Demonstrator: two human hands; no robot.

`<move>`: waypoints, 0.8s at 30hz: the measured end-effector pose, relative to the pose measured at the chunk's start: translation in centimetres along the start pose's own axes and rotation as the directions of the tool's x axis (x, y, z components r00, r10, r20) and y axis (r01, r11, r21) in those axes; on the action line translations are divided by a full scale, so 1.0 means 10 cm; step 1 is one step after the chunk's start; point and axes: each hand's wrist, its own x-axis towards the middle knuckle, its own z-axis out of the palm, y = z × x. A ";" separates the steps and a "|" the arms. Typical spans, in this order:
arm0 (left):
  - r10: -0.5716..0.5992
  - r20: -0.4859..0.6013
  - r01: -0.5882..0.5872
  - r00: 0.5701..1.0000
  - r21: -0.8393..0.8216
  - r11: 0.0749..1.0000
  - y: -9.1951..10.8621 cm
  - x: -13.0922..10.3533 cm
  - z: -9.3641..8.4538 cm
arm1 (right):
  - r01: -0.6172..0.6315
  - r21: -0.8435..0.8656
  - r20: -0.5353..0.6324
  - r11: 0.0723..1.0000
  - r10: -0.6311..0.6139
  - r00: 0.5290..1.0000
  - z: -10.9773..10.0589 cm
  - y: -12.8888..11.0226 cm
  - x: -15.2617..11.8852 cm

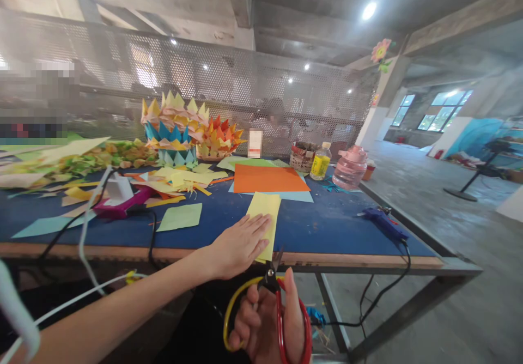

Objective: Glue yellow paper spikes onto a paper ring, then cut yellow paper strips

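Observation:
My left hand lies flat on a strip of yellow paper, fingers stretched out, pressing it to the blue tabletop near the front edge. In my right hand is a pair of scissors with one red and one yellow handle loop. Their dark blades point away from me at the paper's near end, the handles spread apart. Whether the blades touch the paper I cannot tell. Just beyond the strip lies an orange sheet on top of light blue and green paper.
Paper crowns, loose scraps and a magenta holder fill the left. A yellow-labelled bottle and a pink jug stand back right. A blue glue gun with a black cord lies near the right edge.

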 end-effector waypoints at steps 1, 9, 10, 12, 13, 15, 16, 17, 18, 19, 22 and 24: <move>0.000 -0.004 0.000 1.000 -0.003 1.000 0.00 0.00 0.00 | 0.003 0.003 0.008 1.000 -0.003 1.000 -0.01 0.00 -0.01; 0.003 -0.030 -0.003 1.000 -0.014 1.000 -0.02 0.00 0.03 | -0.023 -0.001 -0.016 1.000 0.023 1.000 0.04 -0.10 -0.08; 0.001 -0.027 -0.001 1.000 -0.016 1.000 -0.02 0.00 0.03 | -0.030 0.000 -0.024 1.000 0.030 0.999 0.06 -0.13 -0.07; -0.007 -0.023 0.006 1.000 -0.021 1.000 -0.01 0.00 0.03 | -0.038 0.006 -0.039 0.999 0.039 0.998 0.09 -0.17 -0.06; -0.010 -0.023 0.009 1.000 -0.022 1.000 -0.01 0.01 0.03 | -0.044 0.011 -0.044 0.999 0.044 0.998 0.10 -0.19 -0.05; -0.011 -0.018 0.011 1.000 -0.021 1.000 -0.01 0.01 0.01 | -0.045 0.024 -0.044 0.999 0.046 0.998 0.08 -0.20 -0.06; -0.009 -0.012 0.009 1.000 -0.019 1.000 -0.01 0.00 0.01 | -0.044 0.028 -0.042 0.999 0.045 0.998 0.07 -0.20 -0.06; -0.008 -0.005 0.008 1.000 -0.015 1.000 0.00 0.00 0.00 | -0.037 0.031 -0.044 0.999 0.038 0.998 0.06 -0.19 -0.07; -0.007 0.003 0.007 1.000 -0.012 1.000 0.00 0.00 -0.01 | -0.033 0.032 -0.045 0.999 0.035 0.998 0.05 -0.19 -0.07; -0.008 0.008 0.008 1.000 -0.010 1.000 0.01 0.00 -0.01 | -0.032 0.032 -0.047 0.999 0.033 0.998 0.05 -0.19 -0.08; -0.017 0.002 0.017 1.000 -0.016 1.000 0.01 0.01 -0.01 | -0.041 0.029 -0.055 0.999 0.043 0.998 0.08 -0.20 -0.07; -0.021 -0.004 0.021 1.000 -0.017 1.000 0.01 0.01 0.00 | -0.044 0.028 -0.051 0.999 0.045 0.998 0.10 -0.23 -0.04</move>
